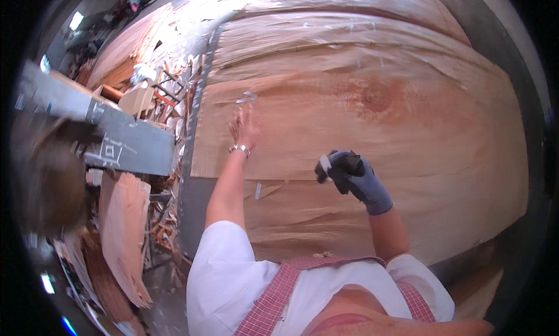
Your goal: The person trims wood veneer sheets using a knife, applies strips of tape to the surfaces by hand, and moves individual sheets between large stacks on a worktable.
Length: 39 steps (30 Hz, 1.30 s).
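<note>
A wide sheet of tan wood veneer [303, 123] lies over the bench in front of me, with wavy ridges and a round reddish knot [375, 97]. My left hand [244, 128], bare with a metal band at the wrist, rests flat on its left part, fingers spread and slightly blurred. Just beyond the fingertips are short shiny tape strips [248, 96]. Over the middle of the sheet my right hand [355, 178], in a grey-and-black glove, is curled closed. A small pale piece [325, 162] shows at its fingers; what it is I cannot make out.
Another tape strip [258, 190] lies below a straight veneer edge. The bench's dark border [198, 202] runs down the left. Beyond it stand a grey metal beam [131, 141], stacked veneer [123, 231] and heaped scraps [166, 231]. A blurred person's head [55, 185] is at far left.
</note>
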{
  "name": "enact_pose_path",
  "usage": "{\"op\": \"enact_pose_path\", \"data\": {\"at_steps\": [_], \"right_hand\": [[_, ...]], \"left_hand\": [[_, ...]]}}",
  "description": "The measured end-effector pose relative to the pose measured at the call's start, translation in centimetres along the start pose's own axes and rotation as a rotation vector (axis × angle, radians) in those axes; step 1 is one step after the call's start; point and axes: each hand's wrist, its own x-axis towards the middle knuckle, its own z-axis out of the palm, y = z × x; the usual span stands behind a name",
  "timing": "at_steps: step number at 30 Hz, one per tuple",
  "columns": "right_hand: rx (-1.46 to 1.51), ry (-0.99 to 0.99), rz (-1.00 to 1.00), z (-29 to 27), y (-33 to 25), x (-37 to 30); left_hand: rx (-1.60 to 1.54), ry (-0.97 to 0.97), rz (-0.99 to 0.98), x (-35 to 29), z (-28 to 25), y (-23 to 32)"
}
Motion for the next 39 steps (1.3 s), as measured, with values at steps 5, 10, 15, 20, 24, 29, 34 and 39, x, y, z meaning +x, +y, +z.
{"op": "enact_pose_path", "data": {"at_steps": [5, 10, 15, 20, 24, 29, 34, 39], "right_hand": [[-0.142, 0.103, 0.067, 2.8, 0.3, -3.2], [-0.185, 0.015, 0.165, 6.5, 3.6, -3.6], [-0.159, 0.065, 0.352, 12.9, 6.0, -4.2], [-0.206, 0.184, 0.524, 17.1, 9.5, -1.9], [-0.346, 0.188, 0.489, 20.1, 11.4, 1.9], [-0.323, 0.053, 0.517, 23.6, 12.5, 7.1], [-0.349, -0.147, 0.571, 31.3, 13.4, 11.4], [-0.698, -0.365, 0.22, 35.8, 17.1, 11.5]], "left_hand": [[0.102, -0.171, -0.094, -12.1, -4.3, 0.1], [-0.098, -0.098, -0.113, -13.8, -3.7, -6.1], [-0.073, 0.043, -0.253, -13.9, -4.7, -11.7], [-0.098, 0.161, -0.245, -14.3, -5.1, -15.5], [-0.111, 0.185, -0.217, -14.4, -4.7, -16.4], [-0.079, 0.146, -0.204, -14.2, -5.5, -16.5], [-0.053, 0.057, -0.222, -13.9, -5.6, -16.3], [0.012, -0.07, -0.265, -13.5, -6.5, -15.1]]}}
